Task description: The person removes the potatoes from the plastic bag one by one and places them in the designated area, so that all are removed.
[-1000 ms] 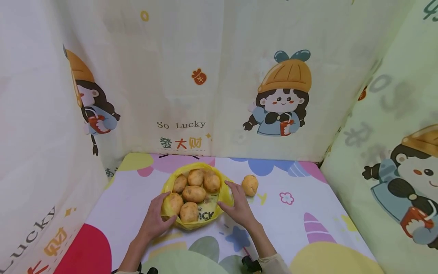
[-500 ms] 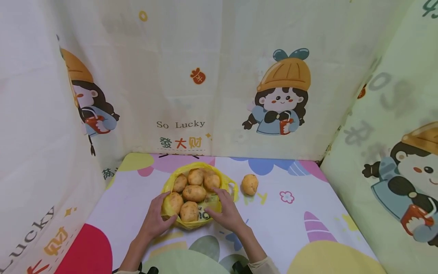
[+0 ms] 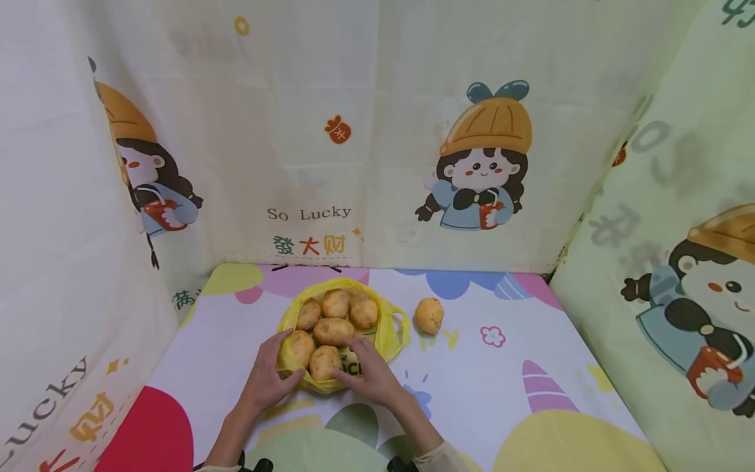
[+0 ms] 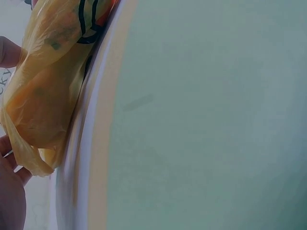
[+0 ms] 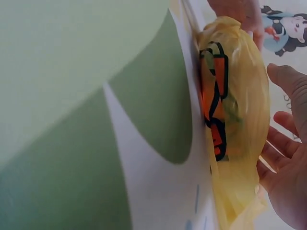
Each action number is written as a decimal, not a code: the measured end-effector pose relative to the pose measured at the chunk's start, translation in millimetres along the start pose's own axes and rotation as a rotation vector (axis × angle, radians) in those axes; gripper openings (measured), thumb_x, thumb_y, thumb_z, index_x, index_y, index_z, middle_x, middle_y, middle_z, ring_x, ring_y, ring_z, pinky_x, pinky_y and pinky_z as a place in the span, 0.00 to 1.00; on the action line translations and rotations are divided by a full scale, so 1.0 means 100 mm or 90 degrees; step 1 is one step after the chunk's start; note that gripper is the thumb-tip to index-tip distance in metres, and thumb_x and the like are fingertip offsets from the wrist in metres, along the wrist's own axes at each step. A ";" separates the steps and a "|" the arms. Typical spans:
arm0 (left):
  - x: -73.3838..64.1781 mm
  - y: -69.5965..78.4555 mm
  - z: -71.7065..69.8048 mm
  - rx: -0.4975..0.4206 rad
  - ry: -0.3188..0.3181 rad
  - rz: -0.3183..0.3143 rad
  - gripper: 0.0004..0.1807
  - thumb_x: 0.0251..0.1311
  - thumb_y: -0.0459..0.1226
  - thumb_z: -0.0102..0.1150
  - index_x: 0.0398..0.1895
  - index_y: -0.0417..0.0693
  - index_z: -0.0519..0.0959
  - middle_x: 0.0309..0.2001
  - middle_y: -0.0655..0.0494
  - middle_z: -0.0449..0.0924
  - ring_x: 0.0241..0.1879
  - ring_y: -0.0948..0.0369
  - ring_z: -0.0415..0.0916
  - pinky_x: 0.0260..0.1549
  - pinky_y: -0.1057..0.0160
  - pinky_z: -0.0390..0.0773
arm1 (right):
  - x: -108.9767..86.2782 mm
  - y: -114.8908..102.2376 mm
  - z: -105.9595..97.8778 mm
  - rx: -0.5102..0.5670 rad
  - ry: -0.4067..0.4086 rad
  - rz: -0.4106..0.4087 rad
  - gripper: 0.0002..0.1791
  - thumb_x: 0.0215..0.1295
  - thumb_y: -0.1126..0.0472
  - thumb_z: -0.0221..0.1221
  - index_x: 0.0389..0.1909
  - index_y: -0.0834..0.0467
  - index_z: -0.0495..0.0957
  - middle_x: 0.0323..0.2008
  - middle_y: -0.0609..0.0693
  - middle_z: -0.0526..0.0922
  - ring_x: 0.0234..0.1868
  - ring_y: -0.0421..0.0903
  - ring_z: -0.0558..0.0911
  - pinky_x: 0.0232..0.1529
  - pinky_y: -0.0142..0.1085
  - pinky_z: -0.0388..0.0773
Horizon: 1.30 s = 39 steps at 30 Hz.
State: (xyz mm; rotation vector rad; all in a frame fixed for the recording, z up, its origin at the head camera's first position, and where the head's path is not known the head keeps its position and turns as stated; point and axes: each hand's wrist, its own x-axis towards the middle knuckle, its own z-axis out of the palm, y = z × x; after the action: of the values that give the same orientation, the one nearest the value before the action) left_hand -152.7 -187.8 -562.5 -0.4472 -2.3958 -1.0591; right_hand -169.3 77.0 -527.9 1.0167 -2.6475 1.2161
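A yellow plastic bag (image 3: 386, 344) stands with its mouth spread wide, holding several potatoes. My left hand (image 3: 265, 377) holds the bag's left side, fingertips at the rim and thumb at the front edge; the left wrist view shows its fingers (image 4: 9, 158) at the bag's loose handle. Over the bag's right front part is my right hand (image 3: 377, 375), thumb and fingers spread apart. Its fingertips are right beside the front potato (image 3: 324, 364) and an oblong potato (image 3: 333, 332). Nothing lies in its grip. In the right wrist view, the bag's printed side (image 5: 240, 115) faces the camera.
A single potato (image 3: 429, 316) lies on the table right of the bag, past its handle loop (image 3: 404, 328). The table cover (image 3: 472, 380) has colourful printed shapes. Cloth walls (image 3: 389, 164) with cartoon figures enclose the back and both sides.
My right hand has left the bag's right rim and moved left over the bag's mouth, near the front potatoes. The right handle loop now stands free. My left hand has stayed in place.
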 end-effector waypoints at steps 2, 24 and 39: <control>0.00 0.00 0.00 -0.002 0.001 0.000 0.43 0.48 0.36 0.73 0.69 0.33 0.68 0.64 0.33 0.72 0.62 0.37 0.67 0.57 0.44 0.64 | 0.01 -0.01 0.02 0.002 -0.006 0.007 0.34 0.71 0.47 0.63 0.72 0.57 0.68 0.63 0.55 0.75 0.64 0.53 0.75 0.62 0.49 0.76; 0.01 -0.03 0.00 -0.008 -0.013 -0.018 0.43 0.48 0.37 0.73 0.70 0.33 0.67 0.65 0.32 0.71 0.63 0.36 0.66 0.57 0.35 0.67 | 0.05 -0.03 0.15 -0.012 -0.076 0.095 0.42 0.69 0.36 0.59 0.77 0.50 0.60 0.70 0.54 0.70 0.72 0.55 0.69 0.67 0.54 0.71; -0.02 -0.02 0.00 -0.013 -0.018 -0.018 0.43 0.49 0.37 0.73 0.70 0.34 0.68 0.65 0.32 0.71 0.63 0.36 0.66 0.55 0.32 0.69 | 0.07 -0.08 0.22 -0.010 -0.090 0.117 0.50 0.64 0.35 0.64 0.79 0.54 0.56 0.74 0.57 0.66 0.71 0.55 0.71 0.65 0.52 0.74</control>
State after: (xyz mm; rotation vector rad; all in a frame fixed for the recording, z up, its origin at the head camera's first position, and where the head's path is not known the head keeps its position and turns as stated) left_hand -151.8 -189.2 -564.3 -0.4395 -2.4246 -1.0972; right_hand -165.4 54.1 -535.1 0.9064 -2.9114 1.1936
